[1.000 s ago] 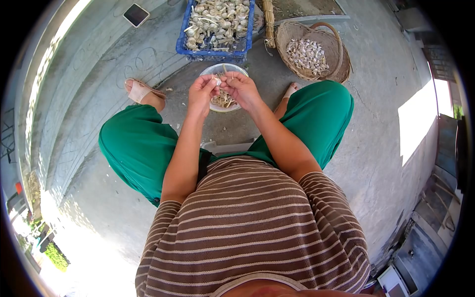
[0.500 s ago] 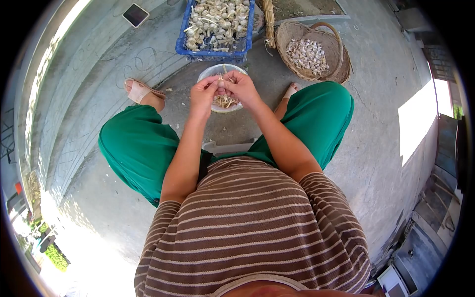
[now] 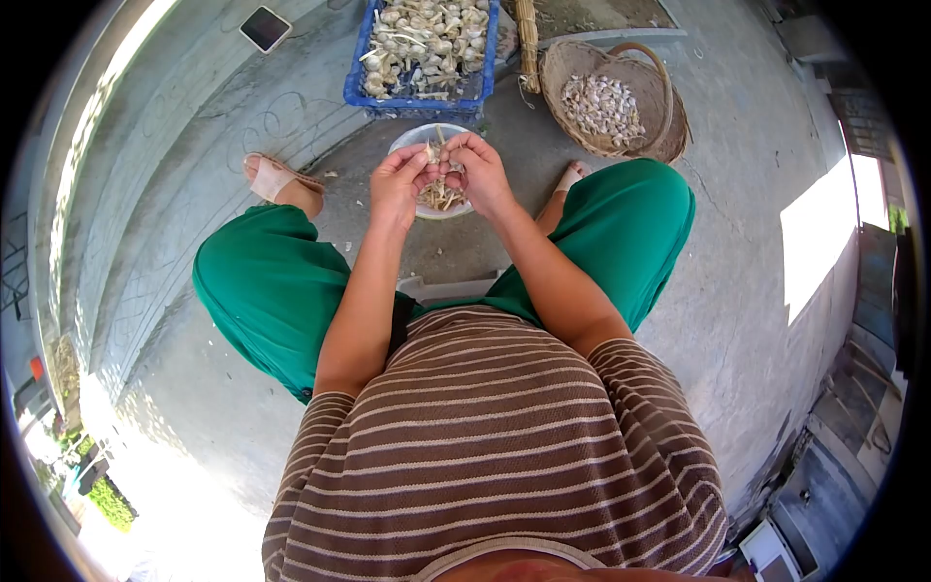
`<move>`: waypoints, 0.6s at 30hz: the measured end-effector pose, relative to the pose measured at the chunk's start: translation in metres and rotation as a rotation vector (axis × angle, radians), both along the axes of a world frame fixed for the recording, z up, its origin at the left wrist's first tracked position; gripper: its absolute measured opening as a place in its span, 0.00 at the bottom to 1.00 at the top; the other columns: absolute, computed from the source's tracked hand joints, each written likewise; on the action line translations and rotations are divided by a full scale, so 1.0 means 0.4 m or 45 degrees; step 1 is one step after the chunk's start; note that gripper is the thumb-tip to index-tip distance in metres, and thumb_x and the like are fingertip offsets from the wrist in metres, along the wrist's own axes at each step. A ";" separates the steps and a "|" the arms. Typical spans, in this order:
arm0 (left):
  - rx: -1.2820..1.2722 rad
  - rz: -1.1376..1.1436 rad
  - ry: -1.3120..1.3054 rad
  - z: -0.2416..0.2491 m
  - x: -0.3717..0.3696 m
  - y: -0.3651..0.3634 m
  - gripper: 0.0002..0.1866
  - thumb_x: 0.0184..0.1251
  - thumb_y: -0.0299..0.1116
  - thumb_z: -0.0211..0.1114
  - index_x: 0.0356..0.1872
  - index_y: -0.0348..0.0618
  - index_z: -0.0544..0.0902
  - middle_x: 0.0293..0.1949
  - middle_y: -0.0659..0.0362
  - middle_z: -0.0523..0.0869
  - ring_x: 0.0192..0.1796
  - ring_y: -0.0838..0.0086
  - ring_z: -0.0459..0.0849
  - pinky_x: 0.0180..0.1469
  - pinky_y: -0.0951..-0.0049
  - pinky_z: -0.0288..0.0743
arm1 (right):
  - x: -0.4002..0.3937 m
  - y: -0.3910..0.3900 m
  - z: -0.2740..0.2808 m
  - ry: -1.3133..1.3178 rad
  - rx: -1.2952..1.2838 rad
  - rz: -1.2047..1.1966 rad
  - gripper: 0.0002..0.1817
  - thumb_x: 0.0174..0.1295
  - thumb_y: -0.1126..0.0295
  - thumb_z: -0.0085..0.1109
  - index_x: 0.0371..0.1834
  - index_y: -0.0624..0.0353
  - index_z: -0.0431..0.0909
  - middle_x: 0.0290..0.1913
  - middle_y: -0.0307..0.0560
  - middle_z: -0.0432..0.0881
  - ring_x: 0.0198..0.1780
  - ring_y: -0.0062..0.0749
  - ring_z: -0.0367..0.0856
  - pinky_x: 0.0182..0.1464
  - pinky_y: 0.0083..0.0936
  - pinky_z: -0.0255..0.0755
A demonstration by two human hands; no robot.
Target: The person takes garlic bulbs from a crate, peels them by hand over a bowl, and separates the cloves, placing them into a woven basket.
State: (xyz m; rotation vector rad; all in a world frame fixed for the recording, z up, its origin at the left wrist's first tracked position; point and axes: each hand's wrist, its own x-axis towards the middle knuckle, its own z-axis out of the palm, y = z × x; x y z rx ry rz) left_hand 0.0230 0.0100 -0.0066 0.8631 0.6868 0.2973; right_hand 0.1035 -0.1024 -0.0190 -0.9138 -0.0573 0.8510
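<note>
Over a white bowl (image 3: 451,213) of dry garlic stalks and skins (image 3: 441,196), both hands are held close together. Between the thumb and fingertips of my left hand (image 3: 396,186) is a pale piece of garlic (image 3: 432,152). My right hand (image 3: 483,173) is closed in a pinch right beside it, with pale garlic at its fingertips; how much each hand holds is partly hidden by the fingers. Just beyond the bowl stands a blue plastic crate (image 3: 417,104) of whole garlic bulbs (image 3: 427,39).
A wicker basket (image 3: 669,107) with loose garlic cloves (image 3: 601,105) stands at the far right. Beside the crate lies a bundle of dry straw (image 3: 527,44). A dark-screened phone (image 3: 266,29) rests on the concrete at the far left. My sandalled feet flank the bowl.
The hands have drawn slightly apart, and a pale piece of garlic now shows between them at the left fingertips. The bowl, crate and basket stay put.
</note>
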 end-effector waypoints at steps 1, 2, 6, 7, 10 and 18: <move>-0.001 -0.001 0.002 0.003 0.001 -0.002 0.08 0.62 0.21 0.59 0.41 0.32 0.80 0.34 0.56 0.82 0.31 0.75 0.81 0.36 0.77 0.79 | 0.000 -0.002 0.010 0.003 -0.011 0.002 0.05 0.63 0.70 0.54 0.35 0.58 0.71 0.26 0.37 0.75 0.22 0.14 0.69 0.19 0.11 0.61; 0.052 -0.011 0.000 0.005 0.002 -0.004 0.07 0.62 0.21 0.60 0.40 0.32 0.80 0.33 0.57 0.82 0.31 0.76 0.80 0.36 0.78 0.78 | 0.000 -0.001 0.009 0.005 -0.013 0.002 0.05 0.63 0.70 0.54 0.35 0.58 0.71 0.26 0.37 0.75 0.22 0.14 0.69 0.19 0.11 0.61; 0.376 -0.105 -0.017 -0.008 0.001 -0.008 0.05 0.61 0.21 0.60 0.37 0.35 0.81 0.29 0.60 0.82 0.29 0.79 0.79 0.34 0.80 0.75 | -0.006 0.007 -0.009 -0.382 -0.110 0.187 0.06 0.64 0.67 0.55 0.34 0.56 0.70 0.23 0.33 0.70 0.19 0.12 0.62 0.18 0.11 0.53; 0.375 -0.105 -0.015 -0.016 -0.001 -0.007 0.05 0.61 0.21 0.60 0.37 0.35 0.81 0.29 0.60 0.82 0.29 0.79 0.79 0.34 0.80 0.75 | -0.008 0.007 -0.013 -0.322 -0.052 0.205 0.07 0.64 0.66 0.56 0.34 0.56 0.70 0.22 0.33 0.70 0.18 0.11 0.60 0.17 0.11 0.51; 0.265 -0.092 -0.046 -0.025 -0.007 -0.006 0.04 0.61 0.22 0.60 0.35 0.36 0.82 0.28 0.61 0.81 0.29 0.81 0.78 0.33 0.81 0.74 | -0.015 0.008 -0.020 -0.292 -0.062 0.188 0.07 0.65 0.66 0.54 0.34 0.55 0.69 0.22 0.33 0.71 0.17 0.11 0.59 0.17 0.11 0.50; 0.008 0.036 -0.093 -0.011 -0.004 -0.011 0.05 0.61 0.22 0.61 0.37 0.35 0.80 0.29 0.60 0.81 0.30 0.80 0.77 0.33 0.80 0.74 | -0.027 0.003 -0.011 0.040 0.047 0.083 0.05 0.66 0.67 0.48 0.35 0.55 0.70 0.28 0.38 0.74 0.22 0.18 0.67 0.20 0.14 0.57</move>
